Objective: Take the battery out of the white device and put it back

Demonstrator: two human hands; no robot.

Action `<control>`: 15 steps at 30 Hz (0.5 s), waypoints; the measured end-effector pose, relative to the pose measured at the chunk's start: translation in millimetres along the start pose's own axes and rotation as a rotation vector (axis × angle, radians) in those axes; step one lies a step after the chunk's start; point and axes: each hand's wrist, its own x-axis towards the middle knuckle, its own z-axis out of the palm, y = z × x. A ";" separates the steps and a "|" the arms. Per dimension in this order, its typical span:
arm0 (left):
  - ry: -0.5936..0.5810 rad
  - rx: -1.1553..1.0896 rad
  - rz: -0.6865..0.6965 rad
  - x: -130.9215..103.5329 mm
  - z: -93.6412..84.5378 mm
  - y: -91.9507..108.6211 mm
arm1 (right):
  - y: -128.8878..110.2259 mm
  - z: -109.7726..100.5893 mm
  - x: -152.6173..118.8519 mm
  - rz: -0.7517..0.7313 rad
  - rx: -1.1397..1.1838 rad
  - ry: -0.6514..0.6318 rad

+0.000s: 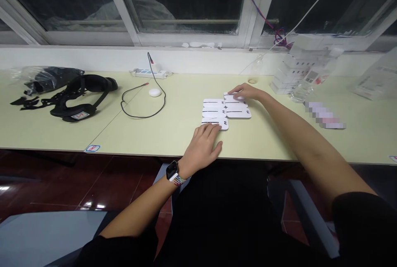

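Several white rounded cards, each with a black line and a "W"-like mark, lie in two touching columns on the table. My left hand (203,145), a watch on its wrist, rests its outstretched fingers on the nearest card (223,123) of the left column. Above that card are another card (214,112) and the top left card (214,103). At the far end of the right column, my right hand (246,91) lays its extended fingertips on the top right card (228,94), partly covering it. The nearest right card (238,113) is uncovered.
A black headset (82,97) lies on the left of the table (173,134), near a black cable (136,117), a white round object (154,92) and a power strip (150,73). At right stand a clear bottle (305,87) and stacked white boxes (285,75).
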 end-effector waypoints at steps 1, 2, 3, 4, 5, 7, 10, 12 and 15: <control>0.000 0.002 0.002 0.0 0.1 0.0 | 0.7 3.2 -0.6 -0.018 -0.029 0.041; 0.000 0.004 0.004 0.1 0.1 0.0 | 1.5 7.5 -1.5 -0.037 -0.060 0.092; 0.000 0.007 0.004 0.1 0.1 0.2 | 2.3 12.8 -2.7 -0.060 -0.091 0.146; 0.000 0.009 0.004 0.1 -0.1 0.4 | 3.2 18.9 -4.2 -0.082 -0.122 0.196; 0.000 0.010 0.005 0.2 -0.4 0.8 | 4.4 25.4 -6.1 -0.098 -0.148 0.230; -0.002 0.013 0.002 0.2 -0.9 1.5 | 7.1 38.2 -10.5 -0.109 -0.193 0.259; -0.001 0.021 0.000 0.4 -1.3 2.1 | 11.3 52.7 -16.6 -0.091 -0.222 0.260; 0.001 0.026 0.002 0.6 -1.0 1.8 | 12.6 57.5 -19.3 -0.077 -0.222 0.259; 0.002 0.026 0.008 0.9 -0.3 0.9 | 11.0 60.0 -22.6 -0.065 -0.222 0.258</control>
